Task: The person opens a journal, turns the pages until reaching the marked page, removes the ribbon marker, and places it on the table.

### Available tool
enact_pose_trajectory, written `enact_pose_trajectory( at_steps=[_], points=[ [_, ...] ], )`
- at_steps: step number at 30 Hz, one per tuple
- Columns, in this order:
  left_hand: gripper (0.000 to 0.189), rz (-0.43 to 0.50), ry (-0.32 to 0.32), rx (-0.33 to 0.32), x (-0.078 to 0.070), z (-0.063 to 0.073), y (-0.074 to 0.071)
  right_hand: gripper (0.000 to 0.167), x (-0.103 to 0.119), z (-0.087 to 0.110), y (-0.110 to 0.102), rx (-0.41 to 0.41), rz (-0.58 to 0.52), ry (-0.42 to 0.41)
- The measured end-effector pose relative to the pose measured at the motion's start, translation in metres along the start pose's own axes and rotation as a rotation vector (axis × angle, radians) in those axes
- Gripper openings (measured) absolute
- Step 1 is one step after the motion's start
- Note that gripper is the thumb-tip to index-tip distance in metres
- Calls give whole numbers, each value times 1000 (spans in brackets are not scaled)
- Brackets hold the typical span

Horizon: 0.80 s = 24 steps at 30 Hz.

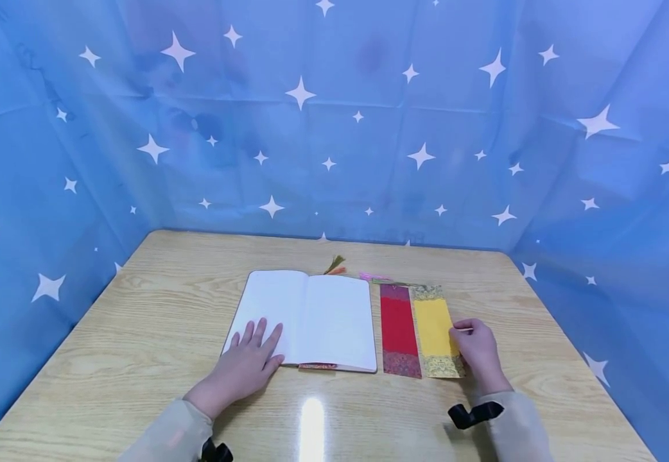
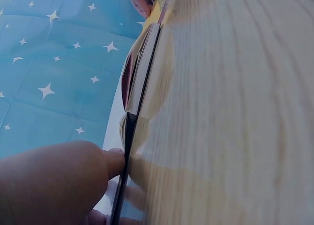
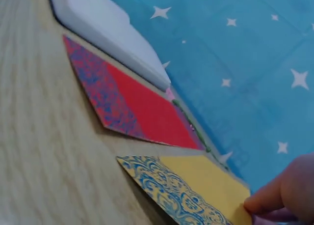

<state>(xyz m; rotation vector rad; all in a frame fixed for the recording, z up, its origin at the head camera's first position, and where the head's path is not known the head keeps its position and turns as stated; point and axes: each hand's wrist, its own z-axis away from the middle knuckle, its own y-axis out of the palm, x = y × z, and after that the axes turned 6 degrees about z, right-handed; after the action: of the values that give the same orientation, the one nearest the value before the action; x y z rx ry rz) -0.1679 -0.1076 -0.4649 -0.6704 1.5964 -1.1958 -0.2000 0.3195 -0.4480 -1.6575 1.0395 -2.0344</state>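
Observation:
An open notebook with blank white pages lies on the wooden table. My left hand rests on its left page, fingers spread, thumb near the bottom edge. To the notebook's right is a red bookmark with patterned ends. Beside that, a yellow bookmark has its right edge pinched by my right hand. In the right wrist view, the yellow bookmark has a scrolled pattern at its near end, and a fingertip meets its edge. A red patterned strip peeks out under the pages.
Green and orange tassels stick out above the notebook. Pink and green tassel cords lie at the bookmarks' top ends. A blue curtain with white stars hangs behind the table and along both sides.

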Motion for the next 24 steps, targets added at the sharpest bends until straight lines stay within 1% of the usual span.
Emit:
enact_pose_trajectory(
  at_steps=[2, 5, 11, 13, 16, 19, 22, 24],
  points=[
    [57, 0, 3, 1, 0, 0, 0, 29, -1, 1, -1, -23, 65, -32],
    [57, -4, 2, 6, 0, 0, -1, 31, 0, 4, -2, -32, 148, -67],
    [57, -6, 3, -1, 0, -1, 0, 44, 7, 9, -6, 15, 351, -58],
    [57, -3, 6, -7, 0, 0, 0, 45, 10, 10, -6, 32, 423, -51],
    [57, 0, 8, -16, 0, 0, 1, 45, 10, 10, -6, 37, 512, -65],
    [57, -6, 10, -24, 0, 0, 2, 44, 11, 10, -5, 39, 567, -75],
    [57, -15, 14, -28, 1, 0, 3, 41, 13, 13, -3, 1, 601, -104],
    [57, -18, 15, -30, 1, 0, 3, 38, 16, 15, 1, -55, 605, -162]
  ],
)
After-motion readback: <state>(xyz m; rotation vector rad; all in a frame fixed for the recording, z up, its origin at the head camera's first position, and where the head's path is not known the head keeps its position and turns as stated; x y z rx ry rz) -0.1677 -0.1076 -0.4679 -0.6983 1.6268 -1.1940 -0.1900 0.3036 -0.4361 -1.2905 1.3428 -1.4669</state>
